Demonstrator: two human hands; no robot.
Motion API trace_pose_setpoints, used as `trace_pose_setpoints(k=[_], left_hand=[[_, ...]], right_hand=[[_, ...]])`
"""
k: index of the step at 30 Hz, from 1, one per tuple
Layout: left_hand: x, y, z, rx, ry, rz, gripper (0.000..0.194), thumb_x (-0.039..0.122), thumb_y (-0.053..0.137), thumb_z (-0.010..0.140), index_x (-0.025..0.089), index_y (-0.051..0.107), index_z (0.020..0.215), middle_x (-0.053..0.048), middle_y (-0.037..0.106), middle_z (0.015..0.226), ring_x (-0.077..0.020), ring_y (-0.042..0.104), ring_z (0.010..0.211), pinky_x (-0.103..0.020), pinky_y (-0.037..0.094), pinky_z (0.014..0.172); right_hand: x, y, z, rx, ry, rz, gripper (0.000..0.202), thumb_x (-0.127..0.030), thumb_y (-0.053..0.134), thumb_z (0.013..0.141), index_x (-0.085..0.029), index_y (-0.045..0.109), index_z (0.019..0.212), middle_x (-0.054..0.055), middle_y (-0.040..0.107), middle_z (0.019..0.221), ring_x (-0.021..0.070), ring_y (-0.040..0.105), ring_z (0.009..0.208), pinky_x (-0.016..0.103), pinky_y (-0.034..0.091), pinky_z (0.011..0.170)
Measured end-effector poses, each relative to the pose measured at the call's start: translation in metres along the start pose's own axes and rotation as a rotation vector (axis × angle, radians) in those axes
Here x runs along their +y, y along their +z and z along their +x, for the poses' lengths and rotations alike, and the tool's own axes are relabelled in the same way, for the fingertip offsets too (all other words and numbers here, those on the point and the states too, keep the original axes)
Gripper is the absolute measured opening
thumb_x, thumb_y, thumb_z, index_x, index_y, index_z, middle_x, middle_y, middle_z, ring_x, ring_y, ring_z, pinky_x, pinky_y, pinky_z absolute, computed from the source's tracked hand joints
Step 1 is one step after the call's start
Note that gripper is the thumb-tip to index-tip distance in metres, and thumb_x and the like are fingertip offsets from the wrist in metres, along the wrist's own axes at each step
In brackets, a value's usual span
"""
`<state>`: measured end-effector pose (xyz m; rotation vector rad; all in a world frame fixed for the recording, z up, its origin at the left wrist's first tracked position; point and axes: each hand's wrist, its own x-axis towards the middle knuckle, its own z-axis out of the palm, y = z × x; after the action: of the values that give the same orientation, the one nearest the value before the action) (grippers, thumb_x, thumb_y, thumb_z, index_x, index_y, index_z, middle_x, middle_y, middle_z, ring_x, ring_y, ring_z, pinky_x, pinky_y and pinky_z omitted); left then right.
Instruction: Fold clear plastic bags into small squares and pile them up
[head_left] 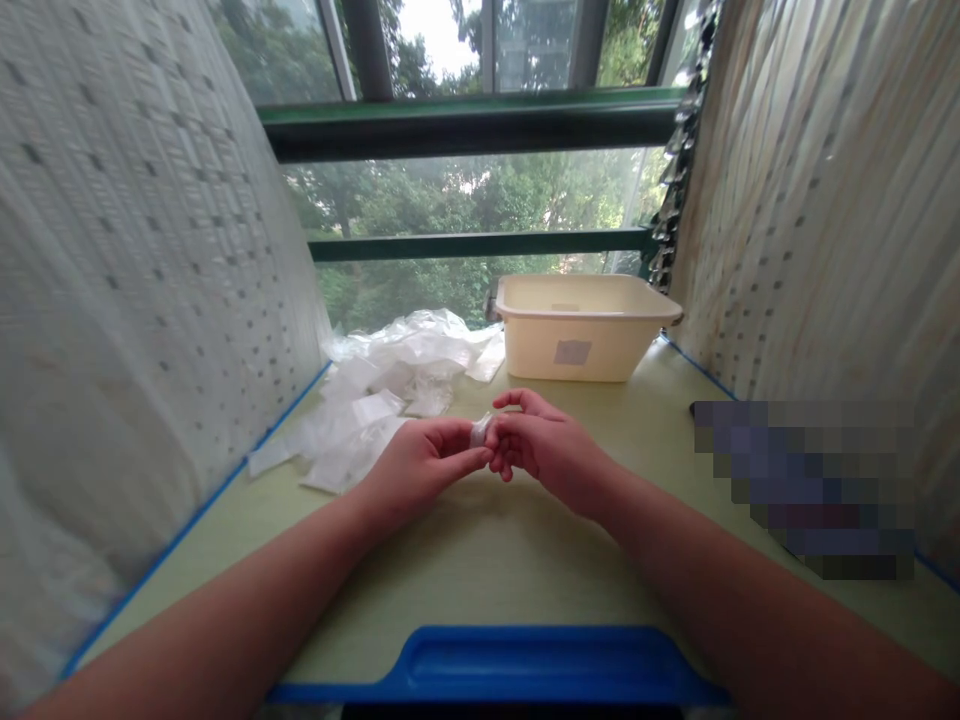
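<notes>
Over the middle of the table, my left hand (427, 460) and my right hand (544, 435) meet at the fingertips. Between them is a small, whitish, shiny piece (481, 431), perhaps plastic; its exact kind cannot be made out. My left thumb and fingers pinch its left side. The thumb and index finger of my right hand close on its right side, while another right finger is raised away. Behind and left of my left hand lies a loose pile of clear and white plastic bags (397, 370).
A cream plastic basin (577, 345) stands at the back of the pale green table (480, 570). A blurred-out dark object (802, 490) lies at the right. The near edge has a blue molded tray strip (547, 665). Curtains hang on both sides, with a window behind.
</notes>
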<state>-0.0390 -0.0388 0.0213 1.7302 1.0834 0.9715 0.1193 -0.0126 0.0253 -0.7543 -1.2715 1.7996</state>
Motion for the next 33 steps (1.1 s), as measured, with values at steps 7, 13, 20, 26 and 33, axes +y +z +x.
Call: trace_pose_setpoints(k=[7,13,20,26,33], left_hand=[[-0.003,-0.001,0.001,-0.146,-0.087,-0.177,0.016,0.024,0.064,0.070,0.017,0.068,0.084,-0.006,0.069,0.085,-0.0206,0.062,0.083,-0.032,0.048,0.078],[-0.004,-0.003,0.003,-0.008,-0.204,-0.422,0.022,0.026,0.065,0.072,0.017,0.067,0.092,-0.007,0.068,0.093,-0.0178,0.063,0.087,-0.026,0.050,0.076],[-0.006,-0.002,0.003,-0.084,-0.249,-0.515,0.022,0.025,0.064,0.074,0.013,0.066,0.092,-0.010,0.067,0.094,-0.0199,0.063,0.089,-0.028,0.050,0.078],[-0.003,0.004,0.002,-0.044,-0.226,-0.456,0.027,0.026,0.067,0.071,0.013,0.066,0.094,-0.009,0.068,0.092,-0.0191,0.063,0.088,-0.028,0.050,0.078],[-0.002,0.009,0.003,0.004,-0.192,-0.464,0.031,0.028,0.064,0.074,0.014,0.063,0.102,-0.009,0.068,0.095,-0.0205,0.062,0.092,-0.028,0.050,0.078]], right_hand=[[-0.012,-0.004,-0.006,-0.100,0.081,-0.144,0.036,-0.002,0.036,0.050,-0.021,0.030,0.080,-0.004,0.056,0.060,0.0142,0.056,0.052,0.024,0.041,0.045],[-0.017,-0.006,-0.013,0.049,-0.279,-0.609,0.011,-0.013,0.049,0.068,-0.018,0.048,0.078,-0.001,0.053,0.071,0.0112,0.051,0.060,0.026,0.043,0.055],[-0.006,-0.014,-0.005,0.131,-0.423,-0.939,0.014,-0.027,0.056,0.075,-0.018,0.061,0.084,0.003,0.059,0.083,0.0106,0.054,0.063,0.025,0.045,0.060],[0.005,-0.009,-0.003,0.143,-0.319,-0.662,0.014,-0.028,0.057,0.075,-0.019,0.054,0.085,0.000,0.059,0.072,0.0118,0.058,0.061,0.023,0.046,0.055],[0.004,-0.004,-0.005,0.226,-0.235,-0.526,0.016,-0.032,0.057,0.073,-0.016,0.057,0.075,0.002,0.062,0.070,0.0133,0.057,0.064,0.024,0.046,0.058]])
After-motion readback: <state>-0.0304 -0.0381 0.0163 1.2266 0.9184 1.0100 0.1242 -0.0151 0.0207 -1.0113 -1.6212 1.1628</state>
